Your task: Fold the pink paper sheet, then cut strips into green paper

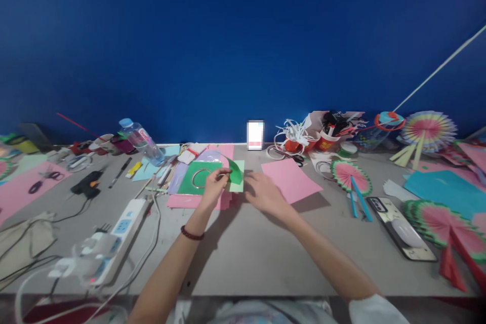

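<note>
My left hand (215, 183), a beaded bracelet on its wrist, pinches the raised right edge of a green paper sheet (236, 171). A clear wrapper with a ring (201, 178) lies over the green stack, left of my fingers. Under it are pink sheets (182, 201), and a pale green sheet (238, 184) shows at the right. My right hand (266, 193) is held with fingers stretched toward the pale green edge, nothing visible in it. Just behind that hand, a pink sheet (291, 179) casts a shadow on the table.
To the left are a power strip (121, 240) with cables, a glue gun (87, 185), scissors (45, 179) and a tilted water bottle (140, 140). Rightward are a watermelon-patterned paper fan (351, 176), a phone (402, 230) and red cups (328, 140). A blue wall (243, 50) rises behind.
</note>
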